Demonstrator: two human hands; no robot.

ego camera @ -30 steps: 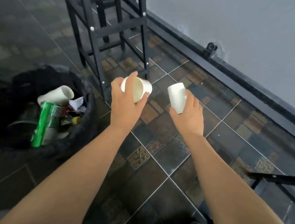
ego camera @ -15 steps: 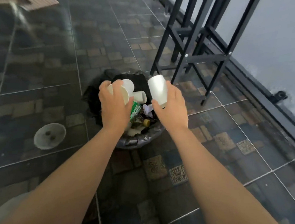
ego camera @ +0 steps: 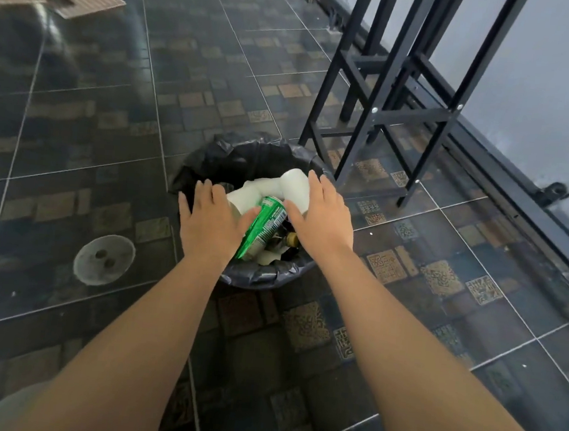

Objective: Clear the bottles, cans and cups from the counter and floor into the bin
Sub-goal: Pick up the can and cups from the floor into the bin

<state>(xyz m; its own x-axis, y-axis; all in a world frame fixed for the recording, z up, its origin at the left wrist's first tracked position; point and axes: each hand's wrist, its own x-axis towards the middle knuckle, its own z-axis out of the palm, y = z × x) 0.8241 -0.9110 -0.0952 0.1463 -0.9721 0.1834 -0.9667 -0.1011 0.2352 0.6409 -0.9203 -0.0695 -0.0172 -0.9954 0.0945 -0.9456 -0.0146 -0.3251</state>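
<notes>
Both your hands are spread flat, palms down, over the bin (ego camera: 254, 274): left hand (ego camera: 211, 224), right hand (ego camera: 324, 217). White cups (ego camera: 292, 186) and a green can (ego camera: 263, 225) sit inside. A black metal stand (ego camera: 393, 97) crowds its far-right side, and a round floor drain (ego camera: 103, 259) lies off left.

White cups (ego camera: 280, 189) and a green can (ego camera: 263, 225) lie in the black-lined bin (ego camera: 246, 158); the floor (ego camera: 77, 135) is dark tile with tan patterned squares; the stools (ego camera: 401, 88) are black.
</notes>
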